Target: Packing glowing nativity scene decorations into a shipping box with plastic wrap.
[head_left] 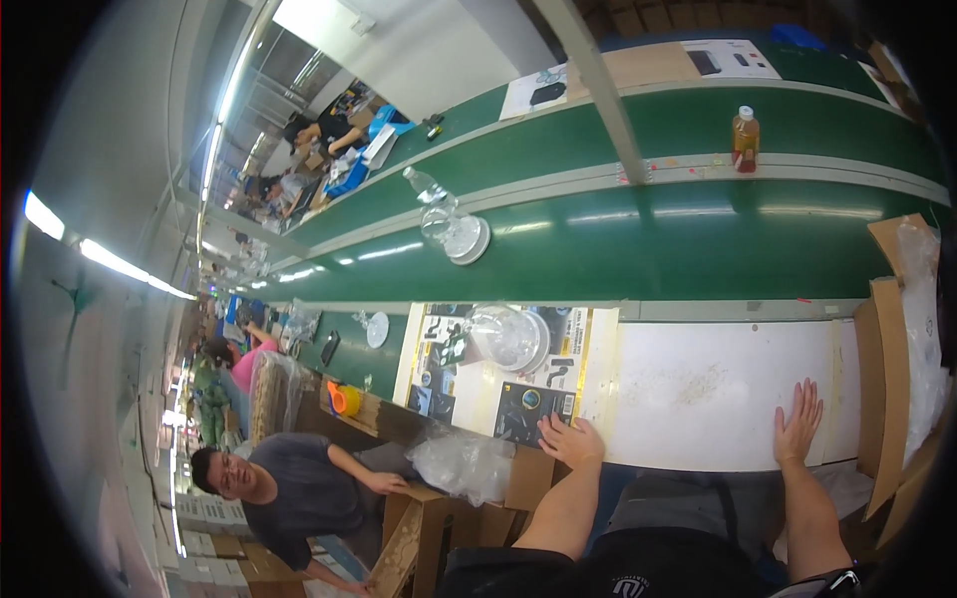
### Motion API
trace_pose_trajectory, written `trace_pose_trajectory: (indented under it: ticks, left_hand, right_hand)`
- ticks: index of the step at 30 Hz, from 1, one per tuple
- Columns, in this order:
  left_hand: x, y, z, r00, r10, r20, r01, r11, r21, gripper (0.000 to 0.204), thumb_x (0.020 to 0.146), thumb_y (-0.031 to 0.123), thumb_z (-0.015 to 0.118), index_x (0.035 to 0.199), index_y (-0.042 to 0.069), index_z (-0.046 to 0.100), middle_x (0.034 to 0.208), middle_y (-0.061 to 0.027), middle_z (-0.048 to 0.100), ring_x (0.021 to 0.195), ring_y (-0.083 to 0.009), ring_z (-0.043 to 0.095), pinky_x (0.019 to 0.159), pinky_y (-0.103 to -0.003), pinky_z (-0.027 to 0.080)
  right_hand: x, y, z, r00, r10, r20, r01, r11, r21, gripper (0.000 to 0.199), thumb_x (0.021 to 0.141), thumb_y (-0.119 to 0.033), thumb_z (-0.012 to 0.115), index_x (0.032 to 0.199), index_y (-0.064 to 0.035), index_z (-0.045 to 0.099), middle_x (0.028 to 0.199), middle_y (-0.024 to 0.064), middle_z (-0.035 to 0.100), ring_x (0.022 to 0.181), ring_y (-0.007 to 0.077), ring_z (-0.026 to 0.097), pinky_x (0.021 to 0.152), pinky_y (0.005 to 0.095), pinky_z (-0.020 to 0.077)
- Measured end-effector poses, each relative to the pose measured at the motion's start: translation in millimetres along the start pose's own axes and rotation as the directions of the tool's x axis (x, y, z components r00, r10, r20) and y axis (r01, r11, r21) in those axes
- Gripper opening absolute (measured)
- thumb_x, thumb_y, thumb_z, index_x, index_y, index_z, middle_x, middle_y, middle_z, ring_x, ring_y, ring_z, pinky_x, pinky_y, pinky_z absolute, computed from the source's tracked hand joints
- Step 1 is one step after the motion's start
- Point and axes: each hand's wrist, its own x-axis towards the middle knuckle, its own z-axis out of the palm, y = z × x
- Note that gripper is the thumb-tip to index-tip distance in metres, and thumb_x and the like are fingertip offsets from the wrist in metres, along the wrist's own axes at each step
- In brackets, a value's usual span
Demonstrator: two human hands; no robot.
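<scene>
My left hand lies on the near edge of the worktable, its fingers apart at the corner of a printed cardboard sheet. My right hand rests flat on the white tabletop, fingers stretched away from me. Neither hand holds anything. On the printed sheet, beyond my left hand, stands a clear plastic piece with a round whitish base. A similar clear piece with a round base is on the green conveyor belt. Small specks are scattered on the white tabletop between my hands.
An open cardboard box borders the table on the right. At left, a person in a grey shirt touches a carton beside clear plastic bags. An orange-yellow tape roll lies farther left. A drink bottle stands beyond the belt.
</scene>
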Motion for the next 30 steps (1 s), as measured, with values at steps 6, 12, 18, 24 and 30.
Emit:
trace_pose_trajectory:
  ticks: [6, 12, 18, 24, 30]
  left_hand:
    - [3.9, 2.0, -2.2, 1.0, -0.012, 0.019, 0.012, 0.999, -0.034, 0.053, 0.092, 0.028, 0.057, 0.138, 0.004, 0.046, 0.149, -0.0155, 0.043, 0.149, -0.0311, 0.028, 0.12, -0.055, 0.018]
    - [3.9, 1.2, -4.1, 0.999, -0.02, 0.043, 0.022, 0.999, -0.049, 0.057, 0.093, 0.03, 0.057, 0.141, 0.003, 0.044, 0.151, -0.0154, 0.04, 0.15, -0.0303, 0.026, 0.122, -0.053, 0.013]
    - [0.4, -2.8, -6.2, 0.998, -0.028, 0.05, 0.029, 0.999, -0.022, 0.057, 0.093, 0.032, 0.059, 0.14, 0.003, 0.046, 0.151, -0.0149, 0.04, 0.151, -0.0284, 0.026, 0.121, -0.053, 0.016]
    - [2.9, -2.3, -1.1, 0.999, -0.021, 0.043, 0.022, 0.999, -0.025, 0.057, 0.092, 0.032, 0.057, 0.141, 0.004, 0.045, 0.151, -0.0144, 0.041, 0.15, -0.0282, 0.026, 0.121, -0.052, 0.015]
    - [-2.5, 4.0, -13.5, 0.997, 0.034, 0.069, -0.036, 0.999, 0.027, 0.06, 0.091, 0.033, 0.062, 0.14, 0.002, 0.046, 0.152, -0.019, 0.041, 0.149, -0.0324, 0.029, 0.121, -0.053, 0.019]
  right_hand:
    - [1.0, 1.3, 8.0, 0.999, 0.005, -0.045, -0.008, 0.998, -0.061, 0.063, 0.097, -0.023, 0.055, 0.155, -0.0102, 0.033, 0.164, 0.0083, 0.028, 0.154, 0.0268, 0.021, 0.126, 0.049, 0.0127]
    - [0.6, 8.6, 15.6, 0.995, -0.039, -0.089, 0.031, 0.995, -0.095, 0.061, 0.1, -0.026, 0.052, 0.156, -0.011, 0.033, 0.165, 0.0066, 0.028, 0.154, 0.026, 0.02, 0.125, 0.0484, 0.0131]
    - [-1.8, 11.8, 18.4, 0.994, -0.06, -0.095, 0.051, 0.994, -0.094, 0.06, 0.101, -0.027, 0.051, 0.156, -0.0116, 0.033, 0.165, 0.0063, 0.028, 0.154, 0.0258, 0.02, 0.125, 0.0487, 0.0133]
    - [-2.7, 15.7, 23.8, 0.992, -0.047, -0.116, 0.035, 0.994, -0.1, 0.061, 0.1, -0.026, 0.052, 0.156, -0.0114, 0.033, 0.165, 0.007, 0.028, 0.154, 0.0265, 0.02, 0.124, 0.0501, 0.0138]
    - [4.7, -3.8, -2.1, 0.993, -0.047, -0.107, 0.048, 0.999, 0.01, 0.066, 0.092, -0.019, 0.064, 0.151, -0.0063, 0.038, 0.161, 0.0138, 0.033, 0.152, 0.0305, 0.024, 0.123, 0.0544, 0.0146]
